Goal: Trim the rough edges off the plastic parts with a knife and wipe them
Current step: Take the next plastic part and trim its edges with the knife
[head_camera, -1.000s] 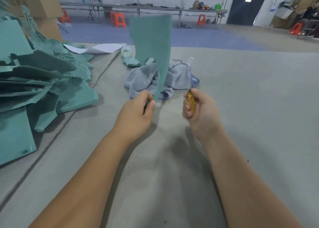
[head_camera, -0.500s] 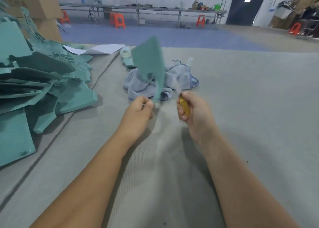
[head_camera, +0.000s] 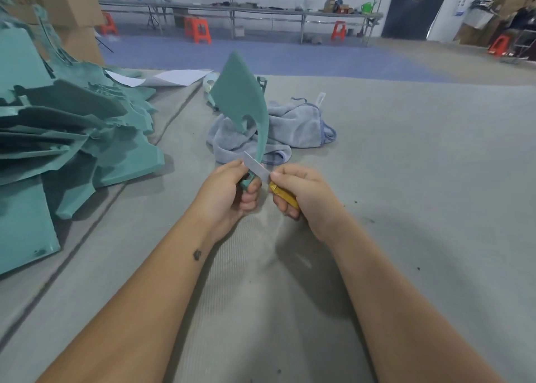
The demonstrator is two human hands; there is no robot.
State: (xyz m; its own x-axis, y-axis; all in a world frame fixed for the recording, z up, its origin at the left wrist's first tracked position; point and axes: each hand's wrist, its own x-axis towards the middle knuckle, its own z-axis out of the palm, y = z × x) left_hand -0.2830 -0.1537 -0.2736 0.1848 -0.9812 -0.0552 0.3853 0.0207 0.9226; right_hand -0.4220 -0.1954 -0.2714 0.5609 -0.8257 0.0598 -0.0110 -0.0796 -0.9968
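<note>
The left hand (head_camera: 229, 192) is curled round the narrow lower end of a teal plastic part (head_camera: 242, 98), gripping it so that the piece rises upright and away from the fist, widening into a broad pointed blade shape with a curved notch cut into its left edge. Just to the right, the right hand (head_camera: 301, 192) grips a knife (head_camera: 271, 181) by its yellow handle, fingers wrapped round it and the thumb lying along the top. The pale blade angles up and to the left, crossing the thin stem of the part just above the left hand's fingers and lying against its edge.

Beyond both hands, a crumpled light blue cloth (head_camera: 293, 127) lies on the grey mat (head_camera: 406, 179), partly hidden behind the held part. At the near and far left sits a heap of teal plastic parts (head_camera: 72, 127), stacked loosely on one another. Farther off, white sheets of paper (head_camera: 174, 77) lie at the mat's far edge. Orange stools (head_camera: 198, 29) stand by a long table (head_camera: 261, 10) at the far wall.
</note>
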